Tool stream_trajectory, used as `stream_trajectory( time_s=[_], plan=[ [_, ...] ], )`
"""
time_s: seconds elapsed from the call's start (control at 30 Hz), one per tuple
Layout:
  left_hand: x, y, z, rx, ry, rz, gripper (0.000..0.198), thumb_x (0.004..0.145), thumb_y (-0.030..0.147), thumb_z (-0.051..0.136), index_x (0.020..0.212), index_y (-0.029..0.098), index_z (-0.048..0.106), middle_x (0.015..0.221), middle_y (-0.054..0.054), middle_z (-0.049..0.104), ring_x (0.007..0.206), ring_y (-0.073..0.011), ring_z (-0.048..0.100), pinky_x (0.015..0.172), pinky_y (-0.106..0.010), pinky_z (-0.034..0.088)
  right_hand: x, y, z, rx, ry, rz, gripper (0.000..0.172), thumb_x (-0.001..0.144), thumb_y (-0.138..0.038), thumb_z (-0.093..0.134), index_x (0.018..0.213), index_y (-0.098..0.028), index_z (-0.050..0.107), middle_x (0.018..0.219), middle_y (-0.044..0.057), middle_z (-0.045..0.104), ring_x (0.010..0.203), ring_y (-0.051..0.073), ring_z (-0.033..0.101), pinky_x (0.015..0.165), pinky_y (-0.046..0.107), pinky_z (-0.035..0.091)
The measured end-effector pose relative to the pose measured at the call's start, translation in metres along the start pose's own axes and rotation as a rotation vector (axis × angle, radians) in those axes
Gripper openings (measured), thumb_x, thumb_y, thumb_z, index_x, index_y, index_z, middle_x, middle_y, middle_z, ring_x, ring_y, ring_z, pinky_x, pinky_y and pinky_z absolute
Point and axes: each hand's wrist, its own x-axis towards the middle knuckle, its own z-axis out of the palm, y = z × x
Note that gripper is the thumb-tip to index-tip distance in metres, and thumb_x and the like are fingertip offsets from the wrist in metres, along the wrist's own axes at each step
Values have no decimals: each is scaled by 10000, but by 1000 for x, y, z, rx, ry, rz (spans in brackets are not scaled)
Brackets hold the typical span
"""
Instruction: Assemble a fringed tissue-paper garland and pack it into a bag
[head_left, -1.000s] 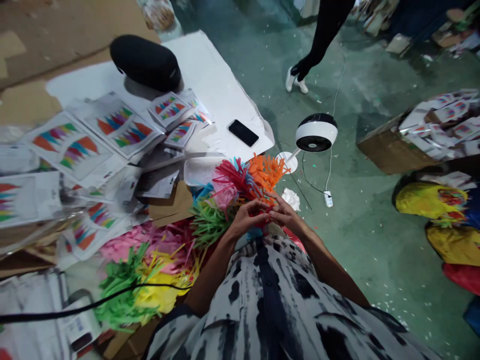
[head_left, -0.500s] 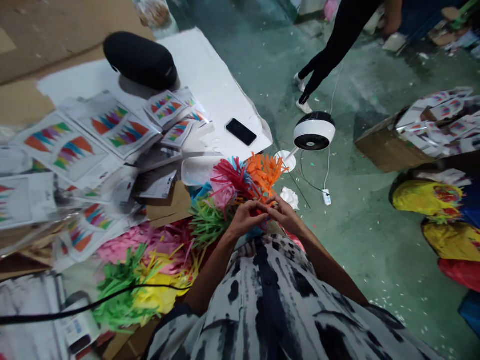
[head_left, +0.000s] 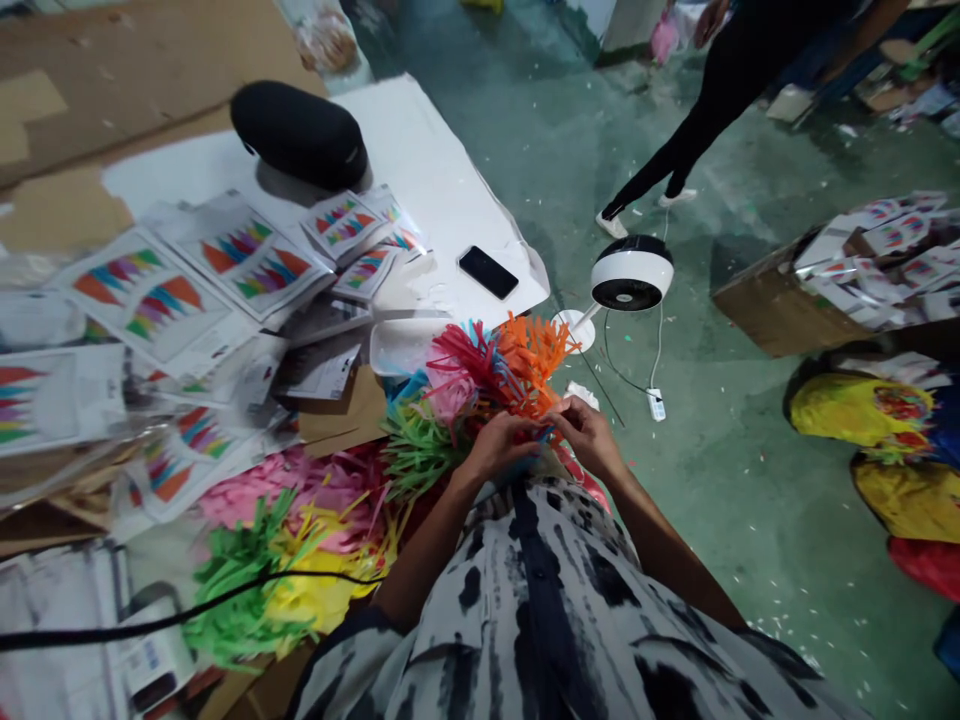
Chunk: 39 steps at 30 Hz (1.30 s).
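Close to my body, my left hand point(head_left: 504, 446) has its fingers closed beside the lower end of an orange paper tassel point(head_left: 534, 358). My right hand point(head_left: 589, 436) pinches at the same spot, a little to the right. A bit of blue shows between the fingertips, but the exact part held is mostly hidden. Red tassel strips point(head_left: 469, 350) and a pink tassel point(head_left: 450, 388) lie against the orange one. Green fringed paper point(head_left: 421, 445) is left of my left hand. Further left are piles of pink point(head_left: 330, 490), yellow point(head_left: 322, 585) and green point(head_left: 240, 580) tassels.
A white table point(head_left: 427, 150) bears a phone point(head_left: 488, 272), a black speaker-like cylinder point(head_left: 300, 135) and several printed packets point(head_left: 255, 255). A white fan point(head_left: 631, 272) stands on the floor with its cord. At right is a carton point(head_left: 787, 300) of packets. A person in black leggings point(head_left: 697, 140) walks beyond.
My hands have drawn slightly apart, the right one shifting to the right, and blue shows between them. The person in the background has stepped to the right. The view has shifted a little.
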Motion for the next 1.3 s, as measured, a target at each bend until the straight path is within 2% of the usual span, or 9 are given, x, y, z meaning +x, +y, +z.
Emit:
stream_trajectory(
  time_s=[0.1,0.27,0.4,0.57,0.8,0.9,1.07,1.2,1.3],
  plan=[
    [2,-11,-8,-86,-21,4,326,888,430,764,1139,228,805,1022,-52,765,891,-204,681,801,-296,497,-4,3,0,84,-80,47,341,938,-573,669,922,-240,599,801,23,719,764,199,683,766,338,536],
    [23,-12,-30,271,295,-212,273,1006,270,573,1197,234,764,1140,-113,723,1012,-234,683,885,-331,491,-2,5,0,53,-57,54,365,918,-594,677,918,-241,584,735,11,705,688,193,663,722,341,512],
    [40,-9,-21,439,380,-429,339,996,352,603,1295,250,726,1180,-144,683,1013,-266,683,863,-349,489,1,7,4,49,-57,34,324,949,-556,652,924,-240,584,742,5,705,684,184,642,712,334,493],
    [40,-13,-17,338,435,-372,284,1001,322,591,1192,198,761,1172,-132,730,1081,-252,689,950,-340,492,2,14,5,73,-63,46,345,942,-565,665,928,-236,566,738,-4,695,690,177,642,700,321,495],
    [21,-23,-60,151,762,-292,201,934,300,655,1090,212,745,1066,-64,770,963,-221,699,920,-326,519,5,18,5,47,-86,63,360,939,-587,650,940,-236,570,735,-2,692,674,179,642,664,315,497],
    [24,-24,-60,242,648,-329,227,942,243,618,1117,203,757,1149,-99,758,1075,-255,687,1004,-364,496,7,14,11,16,-99,68,347,933,-579,647,928,-240,573,714,-8,682,667,179,636,646,312,483],
    [47,-23,-40,231,483,-405,277,909,264,669,1150,201,791,1305,-163,711,1180,-316,665,1054,-425,476,7,11,15,-10,-109,60,325,939,-558,639,923,-240,577,718,-10,687,662,176,626,661,317,469],
    [63,-30,-37,126,429,-470,304,852,315,750,1103,155,815,1088,-173,781,1075,-328,714,980,-419,509,4,19,13,-18,-87,63,343,944,-574,632,932,-235,583,720,-10,688,656,171,614,664,316,464],
    [64,-33,-44,26,431,-498,328,872,347,735,1118,144,811,986,-137,799,932,-278,743,856,-352,539,3,25,10,-31,-82,74,358,947,-591,626,935,-235,587,723,-9,691,652,168,603,656,313,465]
  ],
)
